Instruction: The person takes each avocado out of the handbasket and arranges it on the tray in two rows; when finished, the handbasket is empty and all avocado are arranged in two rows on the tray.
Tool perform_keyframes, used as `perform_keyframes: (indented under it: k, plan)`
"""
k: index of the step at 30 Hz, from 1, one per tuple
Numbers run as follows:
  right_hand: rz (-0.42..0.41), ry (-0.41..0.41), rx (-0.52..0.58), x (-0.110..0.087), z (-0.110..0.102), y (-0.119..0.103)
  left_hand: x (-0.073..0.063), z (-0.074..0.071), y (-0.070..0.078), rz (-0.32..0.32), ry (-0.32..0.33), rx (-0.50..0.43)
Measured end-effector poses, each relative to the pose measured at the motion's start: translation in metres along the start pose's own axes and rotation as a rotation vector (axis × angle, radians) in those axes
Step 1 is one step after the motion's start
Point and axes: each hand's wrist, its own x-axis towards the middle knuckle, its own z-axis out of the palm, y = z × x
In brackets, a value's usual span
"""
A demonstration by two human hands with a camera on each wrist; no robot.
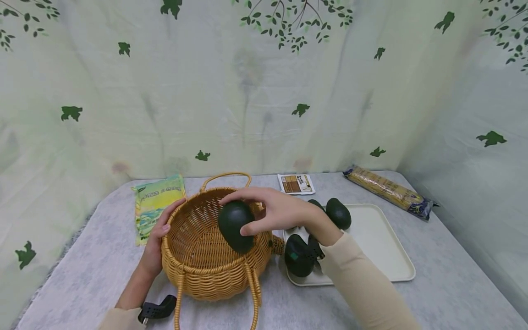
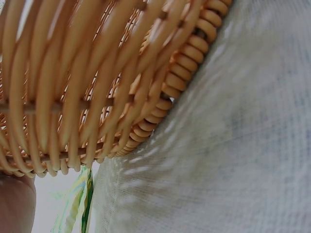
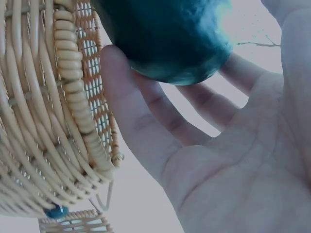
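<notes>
A dark green avocado [image 1: 236,227] is held in my right hand [image 1: 274,211], thumb on one side and fingers on the other, over the wicker basket [image 1: 214,279]. The right wrist view shows the lower end of that avocado [image 3: 170,43] against the fingers, beside the basket's rim [image 3: 73,73]. My left hand [image 1: 156,240] grips the basket's left rim, thumb at the top edge. In the left wrist view, basket weave [image 2: 82,82] fills the upper left, with part of the left hand [image 2: 17,204] below it. The visible basket floor is bare woven wicker.
Several more avocados [image 1: 338,214] lie on a white tray [image 1: 381,243] at right, partly hidden by my right arm. A green-yellow packet [image 1: 158,201], a small white-brown packet [image 1: 296,184] and a long noodle pack [image 1: 389,190] lie farther back. One basket handle [image 1: 255,293] hangs toward me.
</notes>
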Motion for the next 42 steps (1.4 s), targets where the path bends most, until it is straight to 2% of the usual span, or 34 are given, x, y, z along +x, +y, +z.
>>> perform_keyframes:
  k: [5,13,20,27,37,42]
  plan:
    - [-0.022,0.037,0.041,-0.009,-0.002,0.001,0.0,0.0,0.0,0.005,-0.015,-0.03]
    - [0.005,0.088,0.112,-0.025,-0.001,0.006,0.0,0.001,0.0,0.002,-0.012,-0.024]
    - [0.008,0.119,0.102,-0.041,-0.004,0.011,0.0,-0.001,-0.001,0.005,-0.012,-0.02]
    - [0.04,0.159,0.049,-0.057,-0.006,0.017,0.0,0.0,0.0,-0.004,-0.012,-0.021]
    - [0.097,0.2,0.051,-0.084,-0.009,0.028,0.0,0.0,-0.001,-0.022,-0.006,-0.024]
    - [0.103,0.222,0.045,-0.097,-0.011,0.031,0.0,0.0,0.0,-0.01,-0.014,-0.029]
